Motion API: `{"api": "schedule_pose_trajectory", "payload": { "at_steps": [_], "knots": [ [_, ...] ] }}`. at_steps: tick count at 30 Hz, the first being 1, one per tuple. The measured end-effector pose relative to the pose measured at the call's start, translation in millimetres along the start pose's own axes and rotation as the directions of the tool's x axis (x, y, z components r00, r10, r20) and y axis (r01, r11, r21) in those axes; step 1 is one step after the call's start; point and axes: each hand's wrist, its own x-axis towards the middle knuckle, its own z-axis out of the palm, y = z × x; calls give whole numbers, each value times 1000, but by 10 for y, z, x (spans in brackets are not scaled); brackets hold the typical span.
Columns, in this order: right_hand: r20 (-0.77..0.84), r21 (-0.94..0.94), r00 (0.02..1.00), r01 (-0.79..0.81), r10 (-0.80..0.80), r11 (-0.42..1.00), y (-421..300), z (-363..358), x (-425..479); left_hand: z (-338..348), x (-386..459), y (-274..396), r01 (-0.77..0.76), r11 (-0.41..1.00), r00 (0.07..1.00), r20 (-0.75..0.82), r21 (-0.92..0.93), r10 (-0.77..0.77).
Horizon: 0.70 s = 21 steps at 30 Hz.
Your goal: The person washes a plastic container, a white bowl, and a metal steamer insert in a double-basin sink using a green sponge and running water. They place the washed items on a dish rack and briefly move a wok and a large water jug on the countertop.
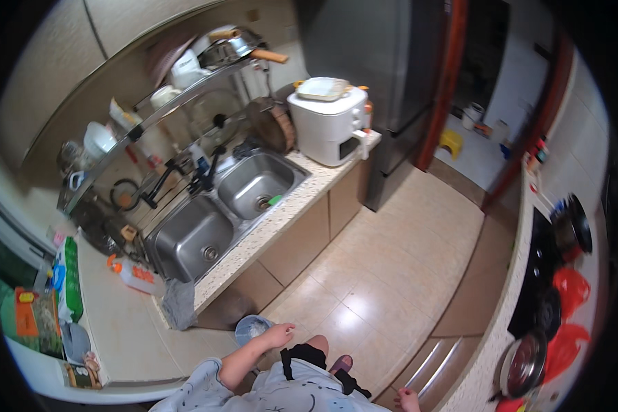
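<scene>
My left hand (279,336) hangs beside a light blue bin (252,329) with a clear liner. Its fingers are loosely bent, and I see nothing in them. Low in the picture, my right hand (407,399) is partly cut off by the frame edge, near the metal drawer handles (432,363) of the right-hand cabinets. Its fingers are curled, and whether they hold anything is hard to see. Ahead on the left is a double stainless steel sink (193,234) with a green item (274,200) in its far basin. A grey cloth (180,304) drapes over the counter corner.
A spray bottle (136,275) lies on the left counter. A white air fryer (327,123) bears a dish (323,88). Crowded dish rack (157,116) above the sink. On the right counter (494,329) stand a stove (530,278), pans and red bags (566,350).
</scene>
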Motion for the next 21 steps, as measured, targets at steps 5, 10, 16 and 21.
{"api": "schedule_pose_trajectory", "payload": {
  "at_steps": [5, 10, 16, 21],
  "knots": [
    [39, 258, 999, -15, 5, 966, -1421, 89, 229, -426, 73, -450, -108, 990, 967, -241, -90, 84],
    [134, 415, 979, 87, -155, 906, -2547, 523, 225, -905, 185, -486, 82, 989, 991, -93, -126, -94],
    [115, 747, 989, -23, -94, 665, -2680, 661, 137, -1735, 1668, 206, -125, 973, 990, 85, 194, 110],
    [-134, 887, 982, 58, 135, 458, -2078, 190, 11, -1661, 2637, 1388, -353, 871, 926, 259, 341, 274]
  ]
}}
